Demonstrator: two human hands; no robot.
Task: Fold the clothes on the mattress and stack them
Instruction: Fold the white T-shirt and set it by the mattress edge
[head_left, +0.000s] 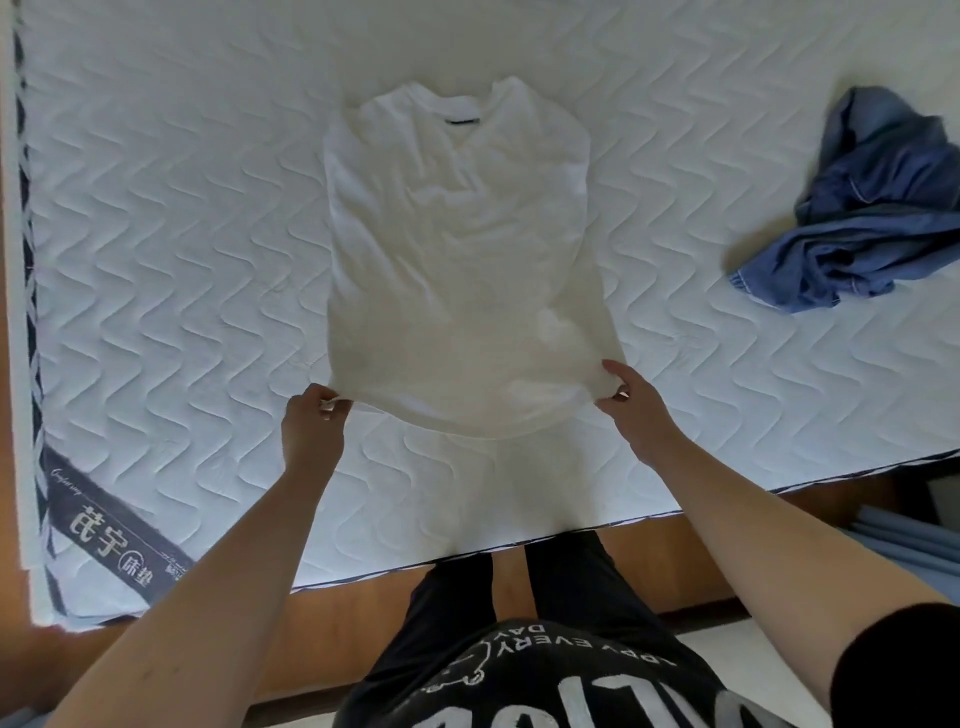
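Observation:
A white T-shirt (462, 249) lies spread on the white quilted mattress (171, 218), collar at the far end, sleeves tucked in along its sides. My left hand (311, 421) pinches the near left corner of its hem. My right hand (631, 402) pinches the near right corner. The hem between them is lifted slightly off the mattress and sags in a curve. A crumpled blue denim garment (867, 208) lies in a heap at the far right of the mattress.
The mattress's near edge (571, 530) runs just in front of my legs, above a wooden bed frame (332, 613). A dark label strip (109, 525) with printed characters crosses its near left corner. Pale blue items (904, 535) lie on the floor at right.

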